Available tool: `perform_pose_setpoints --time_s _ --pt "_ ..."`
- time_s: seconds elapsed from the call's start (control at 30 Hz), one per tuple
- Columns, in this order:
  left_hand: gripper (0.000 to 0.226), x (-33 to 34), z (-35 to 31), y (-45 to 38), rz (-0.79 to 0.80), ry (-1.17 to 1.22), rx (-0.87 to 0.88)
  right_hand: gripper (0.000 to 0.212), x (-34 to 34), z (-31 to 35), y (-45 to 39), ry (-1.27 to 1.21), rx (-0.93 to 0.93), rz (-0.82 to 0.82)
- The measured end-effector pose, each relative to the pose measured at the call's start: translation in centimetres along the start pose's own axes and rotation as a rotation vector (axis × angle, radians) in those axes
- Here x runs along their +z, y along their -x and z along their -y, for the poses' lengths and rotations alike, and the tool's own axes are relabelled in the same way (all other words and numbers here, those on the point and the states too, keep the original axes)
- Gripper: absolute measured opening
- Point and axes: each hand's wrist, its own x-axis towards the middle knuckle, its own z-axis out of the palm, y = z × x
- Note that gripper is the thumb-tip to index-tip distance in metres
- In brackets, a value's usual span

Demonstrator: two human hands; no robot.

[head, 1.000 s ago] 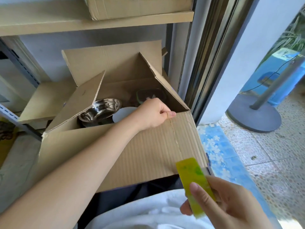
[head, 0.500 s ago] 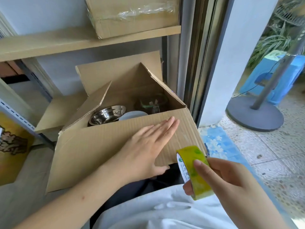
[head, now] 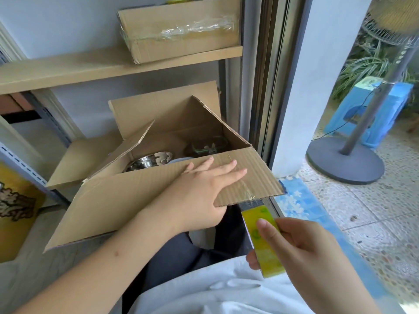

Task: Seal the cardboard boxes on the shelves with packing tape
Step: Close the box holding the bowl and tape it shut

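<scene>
Overhead, a pale wooden shelf [head: 95,69] runs along a grey-blue wall and carries a cardboard box already taped [head: 181,30] across its front with clear film. Below it the open cardboard box [head: 140,196] sits on a lower board, tilted toward me, its back and side flaps standing up. Inside I see a steel bowl [head: 148,160] and a dark glass container [head: 207,146]. To my right a doorway opens onto a speckled tile floor [head: 362,218], a blue patterned mat [head: 299,200], a standing fan's round base [head: 344,162] and a blue stool [head: 374,114] with plants behind it.

My left hand [head: 204,189] lies flat on the near flap, fingers straight and spread, pressing it. My right hand [head: 301,248] grips the yellow tape roll [head: 264,239], thumb on its face, just beneath the flap's right corner.

Half a second ago the roll was held lower and apart from the box; it has now risen to the flap edge, and a strip of clear tape [head: 248,193] shows stuck near that corner. My left hand has stayed flat, shifted slightly rightward.
</scene>
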Motion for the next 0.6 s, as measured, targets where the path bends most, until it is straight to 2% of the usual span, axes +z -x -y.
perform_pose_setpoints --time_s 0.23,0.33,0.4,0.47,0.53,0.6 --pt "0.078 -1.3 0.2 -0.5 -0.029 -0.079 0.105 0.036 1.4 -0.8 -1.1 -0.151 -0.069 0.032" --pt "0.079 -3.2 0.9 -1.1 0.07 0.02 0.071 0.036 2.3 -1.0 -3.3 -0.236 -0.144 0.018" --pt "0.079 -5.1 1.7 -2.0 0.157 0.077 0.059 0.029 2.4 -0.8 -5.7 -0.276 -0.196 -0.004" --pt "0.069 -6.9 2.4 -3.1 0.206 0.181 0.035 0.024 2.4 -0.4 -8.2 -0.253 -0.251 -0.018" --pt "0.054 -7.9 2.8 -4.5 0.17 0.24 0.034 0.022 2.1 0.2 -10.5 -0.248 -0.294 -0.014" --pt "0.06 -8.5 3.0 -6.2 0.122 0.185 0.053 0.025 1.3 1.2 -12.2 -0.24 -0.334 -0.01"
